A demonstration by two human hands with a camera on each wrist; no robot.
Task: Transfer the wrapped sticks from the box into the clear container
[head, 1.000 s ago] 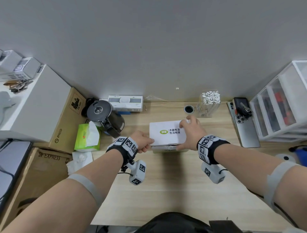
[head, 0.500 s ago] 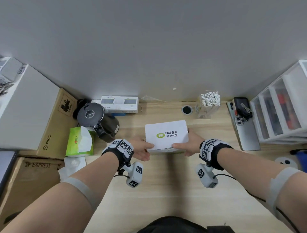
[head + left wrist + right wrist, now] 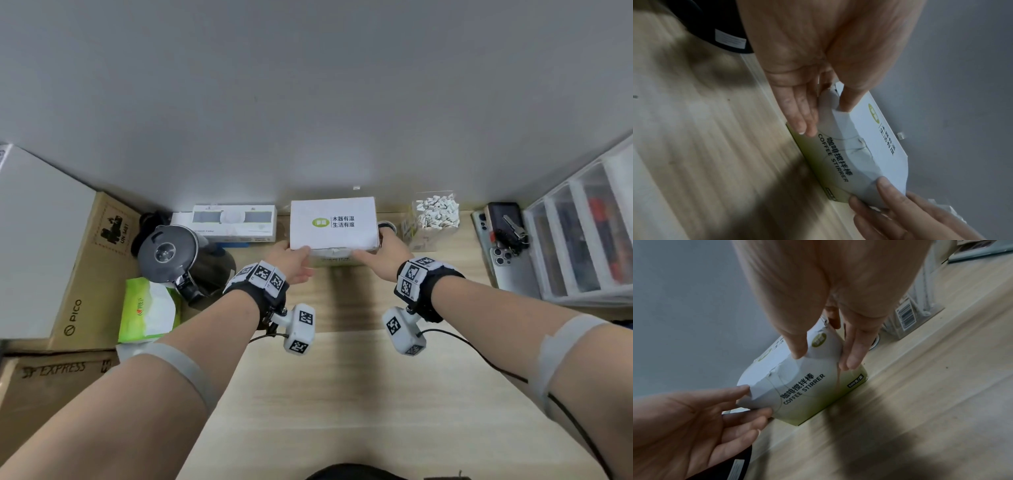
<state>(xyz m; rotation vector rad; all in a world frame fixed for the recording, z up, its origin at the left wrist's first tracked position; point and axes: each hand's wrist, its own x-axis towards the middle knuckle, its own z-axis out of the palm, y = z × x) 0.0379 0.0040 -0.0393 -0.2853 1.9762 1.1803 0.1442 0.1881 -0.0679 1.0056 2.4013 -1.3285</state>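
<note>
The box [image 3: 334, 224] stands on the desk [image 3: 342, 394] near the back wall, its white lid flap raised and pinched at its front corners by the left hand [image 3: 291, 258] and the right hand [image 3: 383, 255]; what is inside stays hidden. Just right of it, the clear container [image 3: 432, 222] holds white wrapped sticks [image 3: 436, 210]. Half a second ago the lid lay lower and nearer the person; now it is swung up toward the wall.

Bare desk [image 3: 342, 394] lies open behind both wrists | kettle [image 3: 171, 253] crowds outside the left hand [image 3: 291, 263] fingers | clear container [image 3: 433, 219] stands just beyond the right hand [image 3: 383, 257] fingertips.
</note>
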